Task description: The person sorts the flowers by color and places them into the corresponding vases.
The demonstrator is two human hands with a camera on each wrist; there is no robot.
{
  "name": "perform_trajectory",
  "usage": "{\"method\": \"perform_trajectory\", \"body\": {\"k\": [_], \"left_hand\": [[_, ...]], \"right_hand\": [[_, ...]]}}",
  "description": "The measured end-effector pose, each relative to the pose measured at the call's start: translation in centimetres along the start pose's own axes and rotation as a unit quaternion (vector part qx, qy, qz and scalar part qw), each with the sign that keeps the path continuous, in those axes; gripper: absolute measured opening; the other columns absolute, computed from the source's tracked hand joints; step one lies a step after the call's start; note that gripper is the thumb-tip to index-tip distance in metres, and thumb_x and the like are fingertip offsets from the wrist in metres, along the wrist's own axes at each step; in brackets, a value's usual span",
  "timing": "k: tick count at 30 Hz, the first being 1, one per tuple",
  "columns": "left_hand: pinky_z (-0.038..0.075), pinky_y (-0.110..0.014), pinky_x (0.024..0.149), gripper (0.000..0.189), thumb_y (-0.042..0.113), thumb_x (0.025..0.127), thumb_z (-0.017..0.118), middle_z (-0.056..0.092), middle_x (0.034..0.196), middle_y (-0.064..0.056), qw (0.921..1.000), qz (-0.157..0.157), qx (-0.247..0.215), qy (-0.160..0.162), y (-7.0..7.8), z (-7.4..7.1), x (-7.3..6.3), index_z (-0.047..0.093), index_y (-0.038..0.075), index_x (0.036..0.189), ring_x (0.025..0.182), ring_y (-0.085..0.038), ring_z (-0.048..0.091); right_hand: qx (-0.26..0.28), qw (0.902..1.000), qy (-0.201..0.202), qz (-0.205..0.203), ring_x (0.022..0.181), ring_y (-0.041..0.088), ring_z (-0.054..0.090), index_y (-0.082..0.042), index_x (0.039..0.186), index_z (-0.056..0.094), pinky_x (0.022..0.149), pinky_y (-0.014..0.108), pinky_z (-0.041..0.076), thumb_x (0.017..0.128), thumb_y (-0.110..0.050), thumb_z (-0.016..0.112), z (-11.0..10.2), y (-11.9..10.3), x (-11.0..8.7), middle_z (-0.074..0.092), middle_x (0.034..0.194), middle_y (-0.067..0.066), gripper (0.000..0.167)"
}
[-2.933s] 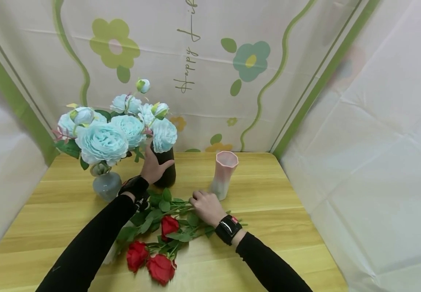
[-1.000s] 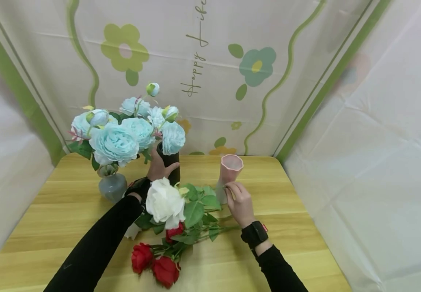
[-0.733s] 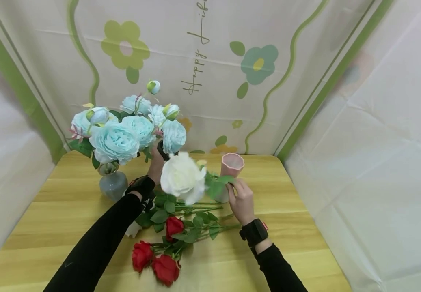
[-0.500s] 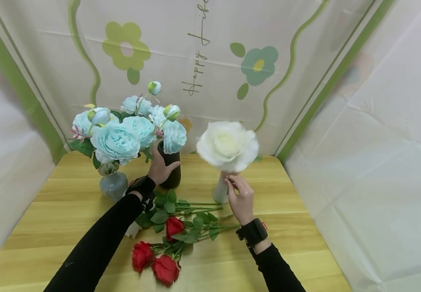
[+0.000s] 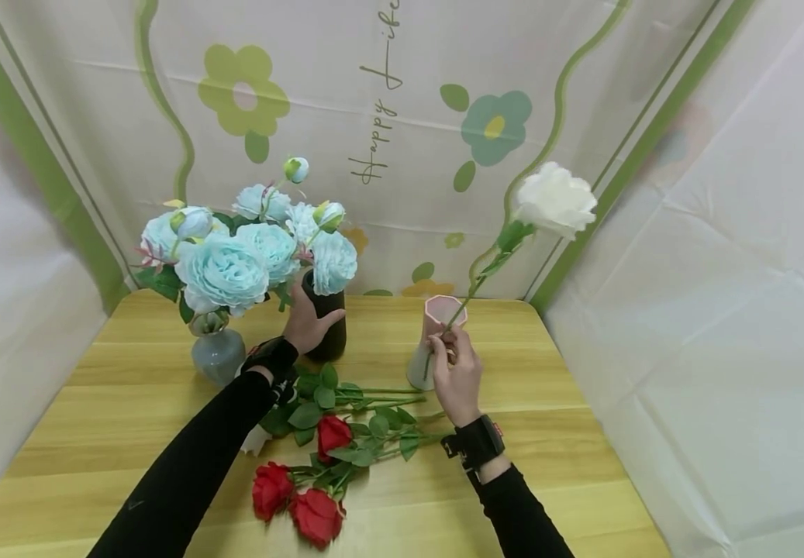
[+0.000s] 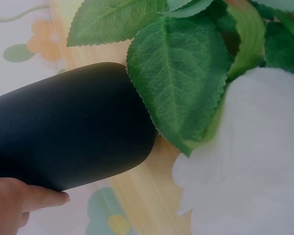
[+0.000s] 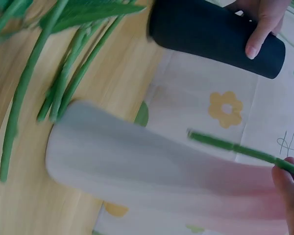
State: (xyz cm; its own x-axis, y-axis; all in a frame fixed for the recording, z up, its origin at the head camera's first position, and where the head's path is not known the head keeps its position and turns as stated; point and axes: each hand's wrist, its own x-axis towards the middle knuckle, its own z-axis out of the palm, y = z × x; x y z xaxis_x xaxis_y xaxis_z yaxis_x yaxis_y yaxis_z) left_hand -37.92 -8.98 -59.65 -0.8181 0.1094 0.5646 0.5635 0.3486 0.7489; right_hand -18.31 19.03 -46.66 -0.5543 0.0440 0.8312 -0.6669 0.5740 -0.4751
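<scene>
In the head view my left hand [image 5: 306, 322] holds the black vase [image 5: 330, 341], its thumb across the front and its other fingers mostly hidden behind. My right hand [image 5: 460, 380] pinches the green stem of a white rose [image 5: 555, 200] low down. The rose leans up to the right, its bloom above and beyond the pink-and-white vase [image 5: 420, 366]. In the right wrist view the lower tip of the stem [image 7: 230, 146] is outside that vase, beside its wall. Red roses [image 5: 316, 518] and more leafy green stems [image 5: 388, 399] lie on the table between my arms.
A grey vase [image 5: 219, 356] full of pale blue flowers [image 5: 226, 271] stands at the left, its blooms reaching over my left hand. White petals [image 6: 250, 161] and leaves [image 6: 176, 78] lie close to my left wrist. A printed cloth [image 5: 402, 186] rises behind the wooden table [image 5: 534, 465].
My right hand has lifted the white rose from the pile; its bloom has swung from the left, up and over to the right. My left hand stays on the black vase.
</scene>
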Motion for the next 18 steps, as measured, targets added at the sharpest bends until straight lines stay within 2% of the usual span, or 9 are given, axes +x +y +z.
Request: {"method": "perform_trajectory", "body": {"k": [2,6,8,9,12,13,15,16,18], "left_hand": [[0.023,-0.042,0.114,0.105,0.041,0.091,0.072,0.007,0.155,-0.019,0.9999,0.003,-0.012,0.001,3.5,-0.9,-0.3,-0.005,0.009,0.154,0.142,-0.035,0.022],[0.025,-0.06,0.108,0.094,0.013,0.092,0.073,0.01,0.146,-0.036,0.9991,-0.024,-0.032,-0.016,12.3,-3.3,-0.8,0.0,-0.011,0.146,0.133,-0.051,0.025],[0.026,-0.061,0.105,0.09,0.003,0.09,0.073,0.012,0.141,-0.04,0.9994,-0.024,-0.019,-0.014,13.9,-3.7,-0.8,0.003,-0.017,0.141,0.129,-0.054,0.027],[0.026,-0.061,0.105,0.091,0.0,0.088,0.074,0.011,0.141,-0.04,0.9993,-0.029,-0.016,-0.018,14.2,-3.8,-0.7,0.002,-0.018,0.141,0.129,-0.054,0.026],[0.025,-0.058,0.108,0.096,0.006,0.089,0.075,0.008,0.146,-0.037,0.9985,-0.034,-0.035,-0.023,14.1,-3.9,-0.6,-0.001,-0.014,0.144,0.134,-0.049,0.024],[0.026,-0.056,0.108,0.096,0.012,0.091,0.074,0.008,0.147,-0.035,0.9983,-0.031,-0.04,-0.028,13.8,-3.9,-0.6,-0.001,-0.012,0.146,0.136,-0.047,0.024],[0.023,-0.048,0.113,0.101,0.026,0.092,0.074,0.005,0.152,-0.027,0.9988,-0.011,-0.044,-0.018,10.1,-2.9,-0.4,-0.004,-0.003,0.15,0.141,-0.039,0.02],[0.022,-0.048,0.114,0.103,0.03,0.092,0.074,0.005,0.154,-0.025,0.9986,-0.01,-0.048,-0.017,8.7,-2.5,-0.4,-0.005,0.0,0.151,0.142,-0.038,0.02],[0.021,-0.043,0.116,0.106,0.037,0.09,0.074,0.004,0.156,-0.021,0.9987,0.006,-0.05,-0.01,5.3,-1.4,-0.1,-0.005,0.006,0.153,0.143,-0.034,0.019]], "right_hand": [[0.024,0.9997,0.004,0.008,0.076,0.029,0.069,0.011,0.114,0.058,0.063,0.034,0.059,0.09,0.012,0.064,0.1,-0.1,0.1,0.067,0.091,0.019,0.024],[0.043,0.999,0.005,0.016,0.077,0.03,0.07,0.013,0.111,0.057,0.066,0.036,0.06,0.093,0.011,0.061,0.4,-0.5,0.3,0.068,0.091,0.021,0.019],[0.05,0.9985,0.004,0.019,0.077,0.031,0.07,0.014,0.108,0.057,0.066,0.037,0.06,0.094,0.012,0.059,0.4,-1.2,0.6,0.068,0.09,0.022,0.015],[0.053,0.9984,0.005,0.02,0.077,0.032,0.07,0.014,0.107,0.057,0.066,0.037,0.06,0.093,0.013,0.059,0.5,-1.4,0.7,0.068,0.09,0.022,0.014],[0.09,0.9956,0.0,0.026,0.079,0.032,0.07,0.012,0.109,0.057,0.068,0.038,0.06,0.095,0.011,0.058,0.9,-1.7,0.7,0.068,0.092,0.021,0.013],[0.1,0.9947,-0.001,0.02,0.08,0.031,0.07,0.009,0.112,0.056,0.068,0.038,0.06,0.096,0.008,0.058,1.4,-0.2,0.1,0.068,0.094,0.019,0.016],[0.122,0.9924,-0.005,0.016,0.084,0.027,0.07,0.003,0.12,0.055,0.071,0.035,0.059,0.099,0.003,0.057,2.8,3.6,-1.5,0.069,0.1,0.014,0.021],[0.139,0.9901,-0.006,0.015,0.087,0.026,0.069,0.0,0.124,0.054,0.073,0.035,0.059,0.1,0.0,0.056,3.5,5.6,-2.4,0.068,0.103,0.013,0.024],[0.164,0.9864,-0.006,0.01,0.091,0.024,0.069,-0.004,0.129,0.051,0.075,0.034,0.058,0.101,0.001,0.054,5.0,9.1,-3.9,0.067,0.107,0.012,0.029]]}}
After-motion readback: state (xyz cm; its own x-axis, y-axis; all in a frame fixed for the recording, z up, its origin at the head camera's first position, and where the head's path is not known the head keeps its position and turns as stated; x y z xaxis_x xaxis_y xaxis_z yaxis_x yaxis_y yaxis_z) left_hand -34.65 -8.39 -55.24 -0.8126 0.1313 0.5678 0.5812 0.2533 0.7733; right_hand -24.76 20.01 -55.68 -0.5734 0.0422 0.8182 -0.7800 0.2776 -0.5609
